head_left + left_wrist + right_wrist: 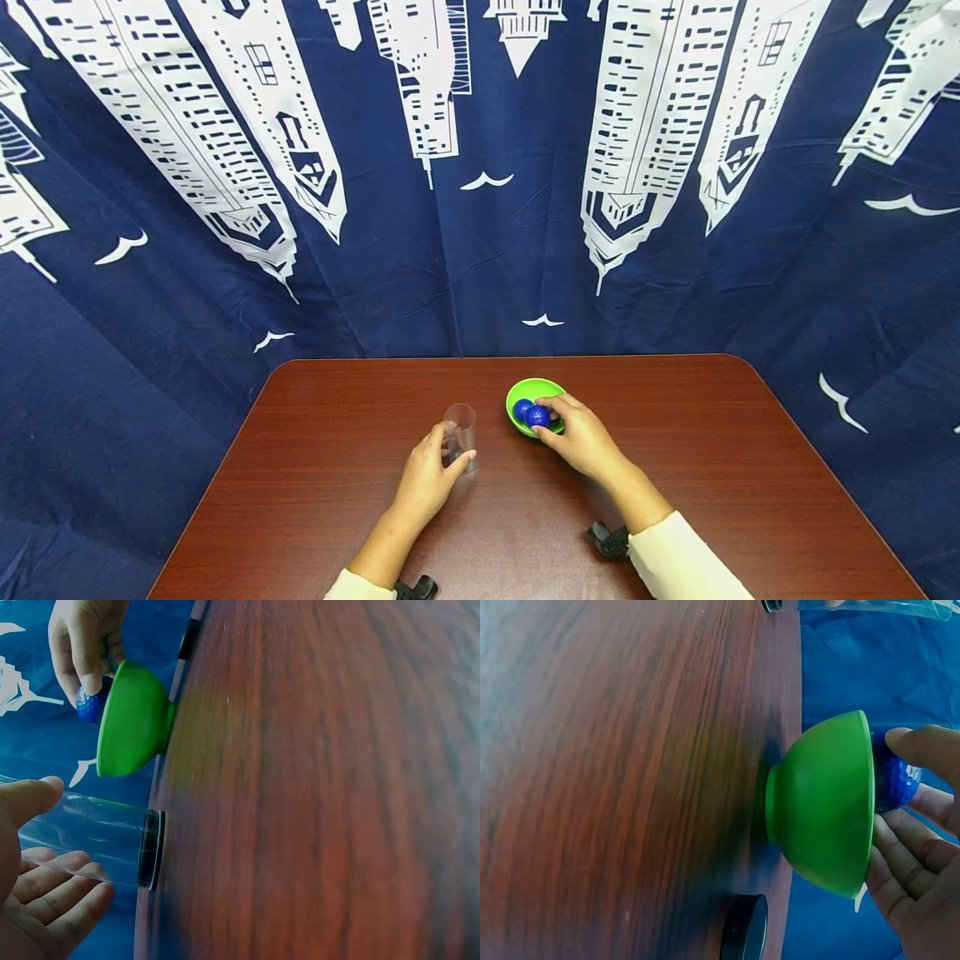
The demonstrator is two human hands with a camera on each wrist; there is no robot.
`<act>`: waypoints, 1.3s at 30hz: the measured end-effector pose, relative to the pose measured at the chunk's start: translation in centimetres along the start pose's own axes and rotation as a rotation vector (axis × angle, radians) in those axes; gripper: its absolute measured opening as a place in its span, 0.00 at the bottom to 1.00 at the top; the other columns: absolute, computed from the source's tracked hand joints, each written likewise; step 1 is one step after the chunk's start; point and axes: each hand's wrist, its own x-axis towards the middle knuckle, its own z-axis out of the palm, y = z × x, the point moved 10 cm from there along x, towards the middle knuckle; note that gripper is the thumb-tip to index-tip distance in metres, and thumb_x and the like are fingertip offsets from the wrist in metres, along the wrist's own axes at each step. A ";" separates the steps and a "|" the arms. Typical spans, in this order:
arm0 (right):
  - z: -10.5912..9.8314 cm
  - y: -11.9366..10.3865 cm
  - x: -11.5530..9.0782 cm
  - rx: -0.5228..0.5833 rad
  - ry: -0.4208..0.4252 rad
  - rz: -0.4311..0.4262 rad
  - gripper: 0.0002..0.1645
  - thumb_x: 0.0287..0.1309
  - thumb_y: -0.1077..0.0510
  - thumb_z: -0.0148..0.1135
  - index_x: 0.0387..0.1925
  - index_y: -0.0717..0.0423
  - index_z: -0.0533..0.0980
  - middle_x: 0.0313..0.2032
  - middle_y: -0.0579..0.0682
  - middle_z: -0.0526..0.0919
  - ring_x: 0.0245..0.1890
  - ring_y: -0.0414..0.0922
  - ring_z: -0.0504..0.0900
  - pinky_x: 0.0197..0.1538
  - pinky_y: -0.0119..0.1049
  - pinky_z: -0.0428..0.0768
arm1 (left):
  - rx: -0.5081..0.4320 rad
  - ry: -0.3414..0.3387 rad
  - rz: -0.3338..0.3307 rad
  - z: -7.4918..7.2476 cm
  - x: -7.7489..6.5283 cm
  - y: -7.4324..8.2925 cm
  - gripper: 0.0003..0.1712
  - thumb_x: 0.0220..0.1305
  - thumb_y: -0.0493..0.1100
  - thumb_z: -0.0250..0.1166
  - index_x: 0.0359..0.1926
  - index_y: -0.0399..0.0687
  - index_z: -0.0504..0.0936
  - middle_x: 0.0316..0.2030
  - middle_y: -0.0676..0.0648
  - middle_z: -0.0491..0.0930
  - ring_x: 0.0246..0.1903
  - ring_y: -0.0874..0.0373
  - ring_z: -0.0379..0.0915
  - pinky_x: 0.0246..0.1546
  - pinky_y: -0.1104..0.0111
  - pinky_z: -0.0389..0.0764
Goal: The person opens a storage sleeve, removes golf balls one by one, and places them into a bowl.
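My right hand (588, 442) pinches a blue golf ball (537, 416) at the rim of a green bowl (534, 387). Another blue ball (522, 408) lies inside the bowl, partly behind the held one. In the right wrist view, dimples show on the held ball (897, 776), and lower fingers touch the bowl's rim. To the left, my left hand (429, 475) curves round a clear cup (461, 417) standing upright, thumb on one side and fingers on the other. The left wrist view shows the cup's black base (152, 851) on the table.
The brown wooden table (315, 500) ends at a blue cloth (405, 267) printed with white buildings. A low black round piece (745, 930) sits on the table near the bowl. Black wrist cameras (609, 540) are on both arms.
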 end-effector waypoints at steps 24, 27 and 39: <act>1.2 -0.4 0.3 -0.156 -0.104 -0.040 0.15 0.61 0.58 0.69 0.50 0.55 0.83 0.46 0.50 0.85 0.42 0.45 0.84 0.50 0.48 0.81 | -0.025 -0.018 -0.011 0.2 0.1 -0.5 0.27 0.64 0.50 0.71 0.59 0.44 0.74 0.55 0.40 0.83 0.49 0.48 0.84 0.47 0.60 0.86; 1.2 -0.6 0.2 -0.171 -0.093 -0.046 0.15 0.60 0.60 0.69 0.50 0.56 0.84 0.46 0.51 0.86 0.44 0.48 0.84 0.52 0.51 0.80 | -0.034 -0.017 -0.007 0.2 0.1 -0.5 0.27 0.64 0.50 0.71 0.59 0.44 0.74 0.55 0.40 0.83 0.49 0.47 0.84 0.47 0.60 0.86; 1.0 -0.6 0.5 -0.156 -0.074 -0.044 0.16 0.57 0.62 0.71 0.48 0.56 0.85 0.43 0.49 0.85 0.39 0.44 0.82 0.47 0.46 0.82 | -0.042 -0.021 -0.008 0.5 0.0 -0.6 0.30 0.61 0.45 0.74 0.60 0.43 0.73 0.52 0.37 0.83 0.51 0.45 0.84 0.46 0.62 0.87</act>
